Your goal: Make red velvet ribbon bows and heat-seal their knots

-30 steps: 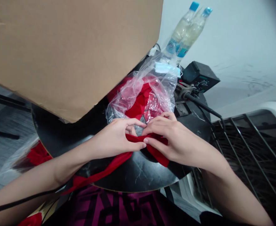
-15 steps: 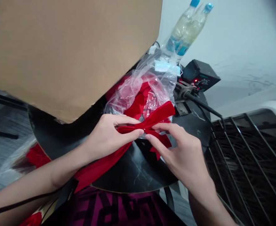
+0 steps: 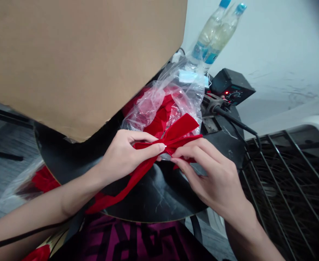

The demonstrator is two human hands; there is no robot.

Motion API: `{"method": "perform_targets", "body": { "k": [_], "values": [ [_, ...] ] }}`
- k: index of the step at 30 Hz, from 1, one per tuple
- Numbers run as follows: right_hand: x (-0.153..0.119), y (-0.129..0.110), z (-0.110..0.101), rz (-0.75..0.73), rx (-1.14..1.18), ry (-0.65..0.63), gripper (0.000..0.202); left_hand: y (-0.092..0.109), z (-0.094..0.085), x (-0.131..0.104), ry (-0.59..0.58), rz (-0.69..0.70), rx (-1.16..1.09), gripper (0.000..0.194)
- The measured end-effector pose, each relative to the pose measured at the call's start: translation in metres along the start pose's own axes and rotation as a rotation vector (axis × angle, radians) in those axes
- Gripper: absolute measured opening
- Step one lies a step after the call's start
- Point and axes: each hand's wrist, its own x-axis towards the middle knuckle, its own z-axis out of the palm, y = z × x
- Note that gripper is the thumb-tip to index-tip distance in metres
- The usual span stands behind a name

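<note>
A red velvet-like ribbon bow (image 3: 183, 125) is held over the dark round table (image 3: 159, 195). My left hand (image 3: 132, 150) pinches its gathered middle between thumb and fingers; a small white spot shows by the thumb tip. My right hand (image 3: 208, 163) is closed on the bow's right side, thumb against fingertips on the red fabric. One long ribbon tail hangs down to the left, beneath my left hand, toward the table's front edge. Just behind the bow lies a clear plastic bag (image 3: 148, 108) with more red ribbon pieces in it.
A large cardboard box (image 3: 80, 54) covers the table's back left. Two bottles (image 3: 211, 36), a blue face mask (image 3: 193, 77) and a black control box (image 3: 231, 87) with a lit red light stand behind. At right is a wire-grilled heater or fan (image 3: 287, 181). Another bag (image 3: 23, 185) sits lower left.
My right hand's fingers have closed in on the bow's right side, and a loop there now sticks out over them. The upper loop tilts further up, and the long tail has twisted narrower.
</note>
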Motion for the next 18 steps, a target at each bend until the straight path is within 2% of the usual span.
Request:
{"method": "perform_targets", "body": {
  "k": [2,4,10,15,16,18],
  "values": [
    [-0.002,0.012,-0.001,-0.21,-0.13,0.015,0.024,-0.002,-0.001,0.002,-0.082,-0.181,-0.209,0.009],
    [-0.003,0.021,-0.001,-0.338,-0.221,0.043,0.03,-0.004,-0.002,0.002,-0.113,-0.268,-0.315,0.009],
    [0.0,0.019,0.012,-0.238,-0.253,0.13,0.028,-0.005,-0.001,0.002,-0.046,-0.141,-0.214,0.013],
    [0.0,0.024,0.01,-0.355,-0.346,0.177,0.028,-0.005,0.0,0.003,-0.101,-0.309,-0.41,0.014],
    [0.0,0.022,0.01,-0.33,-0.344,0.214,0.028,-0.005,0.001,0.003,-0.091,-0.325,-0.441,0.014],
    [0.002,0.012,0.011,-0.179,-0.265,0.302,0.023,-0.004,0.004,0.002,0.006,-0.284,-0.448,0.014]
  ]
}}
